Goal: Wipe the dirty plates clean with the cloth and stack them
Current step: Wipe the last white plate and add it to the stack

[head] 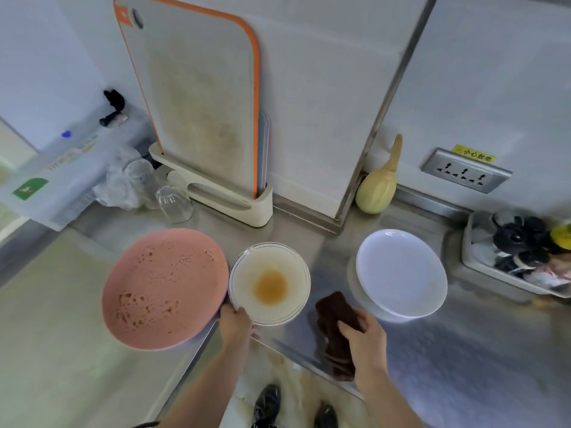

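Observation:
A small white plate (pixel 269 282) with a brown stain at its centre sits in the middle of the steel counter. My left hand (pixel 236 323) grips its near rim. A large pink plate (pixel 163 287) smeared with residue lies to its left, touching it. My right hand (pixel 364 339) presses on a dark brown cloth (pixel 335 322) lying on the counter near the front edge. To the right, a clean white plate (pixel 401 271) rests on top of another white plate whose edge shows beneath it.
An orange-rimmed cutting board (pixel 204 97) stands in a cream holder (pixel 234 202) at the back. Upturned glasses (pixel 174 203) sit left of it. A pale gourd (pixel 378 186) leans in the corner. A metal tray (pixel 506 282) of dark utensils is at the right, below a wall socket (pixel 466 174).

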The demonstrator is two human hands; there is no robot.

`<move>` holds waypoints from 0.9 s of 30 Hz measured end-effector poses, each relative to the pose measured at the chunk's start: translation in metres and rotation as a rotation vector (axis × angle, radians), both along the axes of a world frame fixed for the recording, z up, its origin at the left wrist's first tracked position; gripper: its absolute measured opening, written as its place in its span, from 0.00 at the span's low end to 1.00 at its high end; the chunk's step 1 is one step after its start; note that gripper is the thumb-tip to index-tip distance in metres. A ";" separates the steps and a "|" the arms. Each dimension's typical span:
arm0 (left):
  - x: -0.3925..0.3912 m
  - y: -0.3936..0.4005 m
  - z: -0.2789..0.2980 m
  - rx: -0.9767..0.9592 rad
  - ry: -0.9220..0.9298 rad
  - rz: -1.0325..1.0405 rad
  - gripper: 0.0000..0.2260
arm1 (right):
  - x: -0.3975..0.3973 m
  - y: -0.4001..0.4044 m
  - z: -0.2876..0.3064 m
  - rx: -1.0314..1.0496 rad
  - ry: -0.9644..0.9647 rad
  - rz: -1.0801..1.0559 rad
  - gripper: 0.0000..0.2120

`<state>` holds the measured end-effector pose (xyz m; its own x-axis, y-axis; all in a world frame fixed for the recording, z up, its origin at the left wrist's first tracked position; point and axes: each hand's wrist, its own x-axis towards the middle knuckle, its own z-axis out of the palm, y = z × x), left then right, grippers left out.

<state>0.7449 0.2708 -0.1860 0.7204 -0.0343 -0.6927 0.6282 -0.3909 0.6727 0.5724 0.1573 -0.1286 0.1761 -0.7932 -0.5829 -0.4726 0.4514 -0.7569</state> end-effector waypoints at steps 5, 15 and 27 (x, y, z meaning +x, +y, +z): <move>-0.005 -0.006 0.002 -0.001 -0.051 -0.061 0.09 | 0.011 0.007 0.017 -0.195 0.010 -0.001 0.19; -0.017 -0.021 0.044 -0.048 -0.265 -0.136 0.10 | 0.020 0.015 0.037 -0.443 0.015 0.103 0.20; -0.037 -0.052 0.097 -0.286 -0.379 -0.307 0.05 | 0.019 0.021 0.030 -1.286 0.268 0.961 0.21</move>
<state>0.7075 0.2191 -0.0893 0.8441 -0.4302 -0.3199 0.2084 -0.2865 0.9352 0.5913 0.1783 -0.0986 0.8743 -0.4181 0.2467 -0.3647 -0.9011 -0.2346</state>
